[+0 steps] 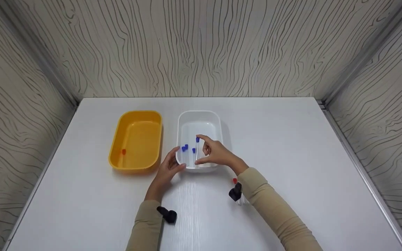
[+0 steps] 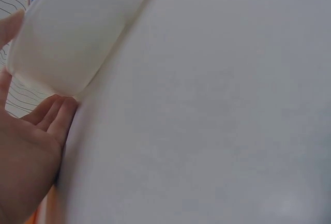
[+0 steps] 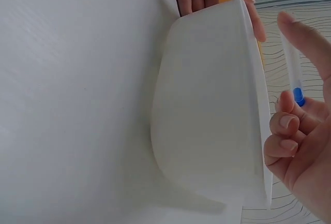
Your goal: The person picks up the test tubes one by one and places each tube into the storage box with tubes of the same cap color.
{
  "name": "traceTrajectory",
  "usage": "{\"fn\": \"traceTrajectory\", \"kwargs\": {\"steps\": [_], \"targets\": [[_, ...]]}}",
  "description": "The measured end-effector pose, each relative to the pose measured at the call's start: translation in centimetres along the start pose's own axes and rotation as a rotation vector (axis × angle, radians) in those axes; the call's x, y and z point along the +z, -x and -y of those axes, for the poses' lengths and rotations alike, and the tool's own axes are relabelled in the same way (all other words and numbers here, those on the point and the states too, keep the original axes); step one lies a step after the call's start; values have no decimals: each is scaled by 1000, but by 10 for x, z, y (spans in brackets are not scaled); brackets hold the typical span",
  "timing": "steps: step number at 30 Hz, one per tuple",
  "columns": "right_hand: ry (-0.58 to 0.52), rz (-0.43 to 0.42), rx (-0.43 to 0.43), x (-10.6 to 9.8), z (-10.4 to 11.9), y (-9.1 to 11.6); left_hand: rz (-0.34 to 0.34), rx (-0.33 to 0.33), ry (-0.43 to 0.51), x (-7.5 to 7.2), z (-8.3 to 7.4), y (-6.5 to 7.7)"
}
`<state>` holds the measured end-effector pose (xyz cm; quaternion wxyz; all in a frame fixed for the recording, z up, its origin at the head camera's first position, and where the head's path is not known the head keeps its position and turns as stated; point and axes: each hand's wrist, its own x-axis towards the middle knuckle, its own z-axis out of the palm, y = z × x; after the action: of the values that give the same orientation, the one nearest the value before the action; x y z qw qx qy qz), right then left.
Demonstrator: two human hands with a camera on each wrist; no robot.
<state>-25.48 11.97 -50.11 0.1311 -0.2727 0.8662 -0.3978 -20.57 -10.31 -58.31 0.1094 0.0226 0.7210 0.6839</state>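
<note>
Between thumb and forefinger, my right hand pinches a clear tube with a blue cap by its two ends, above the near part of the white tub. The right wrist view shows the tube spanning thumb and finger, the other fingers curled. My left hand grips the tub's near left corner, thumb over the rim; in the left wrist view, more fingers lie along the outer wall. Inside the white tub lie three other blue-capped tubes.
Left of the white tub stands a yellow tub with one red-capped tube in it. Beside my right forearm, partly hidden, clear tubes and a red cap lie on the white table. Patterned walls enclose the table.
</note>
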Motion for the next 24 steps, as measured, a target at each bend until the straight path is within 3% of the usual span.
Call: {"fn": "traceTrajectory", "kwargs": {"steps": [15,24], "targets": [[-21,21,99,17,-7,-17,0,-9,-3,-1,0,-1],[-26,37,149,23,-11,-18,30,66,9,-2,0,2]]}}
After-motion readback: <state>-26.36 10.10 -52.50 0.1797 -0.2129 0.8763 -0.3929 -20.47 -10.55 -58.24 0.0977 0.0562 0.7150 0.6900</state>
